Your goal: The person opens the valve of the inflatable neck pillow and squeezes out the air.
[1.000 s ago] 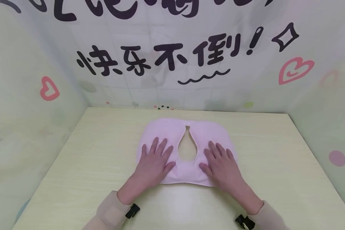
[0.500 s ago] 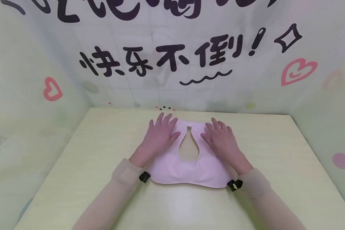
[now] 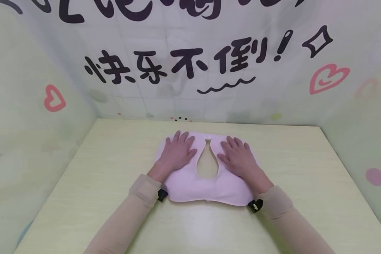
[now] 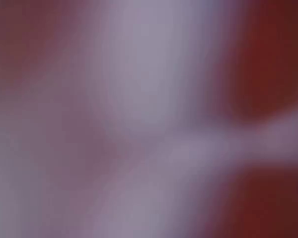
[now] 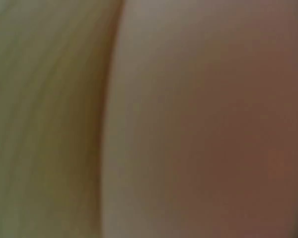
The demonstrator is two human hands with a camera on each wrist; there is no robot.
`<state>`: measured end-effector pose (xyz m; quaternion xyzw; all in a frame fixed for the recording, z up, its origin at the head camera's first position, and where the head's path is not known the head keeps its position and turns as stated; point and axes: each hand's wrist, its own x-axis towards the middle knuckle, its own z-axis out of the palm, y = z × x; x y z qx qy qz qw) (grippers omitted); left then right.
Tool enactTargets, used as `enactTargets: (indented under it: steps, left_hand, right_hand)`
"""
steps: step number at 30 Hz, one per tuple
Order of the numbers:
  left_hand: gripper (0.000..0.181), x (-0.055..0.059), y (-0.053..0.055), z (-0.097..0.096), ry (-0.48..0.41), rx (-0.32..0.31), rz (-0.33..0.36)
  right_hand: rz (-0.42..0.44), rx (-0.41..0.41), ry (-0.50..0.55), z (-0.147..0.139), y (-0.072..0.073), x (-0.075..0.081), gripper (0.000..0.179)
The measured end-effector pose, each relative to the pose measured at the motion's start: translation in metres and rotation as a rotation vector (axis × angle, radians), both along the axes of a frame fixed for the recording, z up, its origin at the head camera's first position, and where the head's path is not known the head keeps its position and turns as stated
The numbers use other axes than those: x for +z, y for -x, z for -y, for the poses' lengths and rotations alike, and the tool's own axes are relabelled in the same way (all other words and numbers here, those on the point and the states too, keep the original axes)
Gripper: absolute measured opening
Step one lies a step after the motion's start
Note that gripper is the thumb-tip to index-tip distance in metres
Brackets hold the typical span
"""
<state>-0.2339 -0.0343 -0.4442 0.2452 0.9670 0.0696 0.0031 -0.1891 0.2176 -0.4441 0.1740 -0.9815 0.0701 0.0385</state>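
Left hand (image 3: 177,152) and right hand (image 3: 239,157) are resting, fingers loosely spread, on the upper left and upper right of the pink pad (image 3: 190,188), which is lying on the counter (image 3: 304,180) just below the frame's centre. Smoothing it well is probably calling for light, even pressure without bunching. Sleeved forearms (image 3: 124,217) are slanting inward from the bottom.

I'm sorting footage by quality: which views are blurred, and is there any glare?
Head view: pink cushion, left hand and right hand fairly clear, pale glare on the table; left wrist view: out of focus; right wrist view: heavily blurred, one curved edge discernible.
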Motion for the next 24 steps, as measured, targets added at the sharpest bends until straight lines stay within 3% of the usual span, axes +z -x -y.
enactTargets:
  steps: [13, 24]
  left_hand:
    - [0.055, 0.0026, -0.0017, -0.0004, 0.02, -0.002, 0.017]
    - [0.054, 0.0019, -0.0047, 0.0, -0.01, -0.01, -0.004]
  right_hand:
    - [0.004, -0.01, -0.004, 0.0004, 0.0021, -0.0066, 0.056]
    - [-0.009, -0.016, 0.012, -0.0013, -0.0023, -0.0024, 0.057]
